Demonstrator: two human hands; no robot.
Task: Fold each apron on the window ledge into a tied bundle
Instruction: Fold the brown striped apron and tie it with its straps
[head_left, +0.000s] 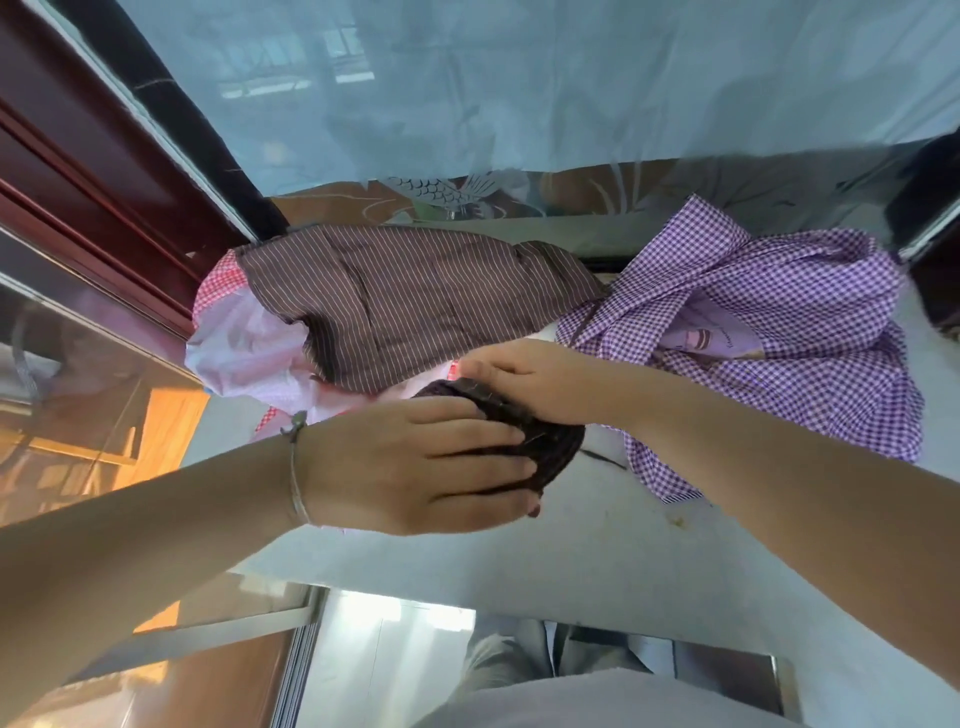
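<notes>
Soft daylight comes through the pale curtain (519, 78) across the top of the frame, leaving the scene evenly bright with only faint shadows on the grey ledge (597, 545). A warm orange glare shows in the glass (156, 431) at the left edge. The wide lens bends the dark red frame (93, 156) at upper left, and both forearms look stretched and slightly blurred toward the lower corners

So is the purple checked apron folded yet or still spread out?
Not folded. The purple apron lies loose and crumpled on the ledge, right of the hands, with neither touching it.
</notes>
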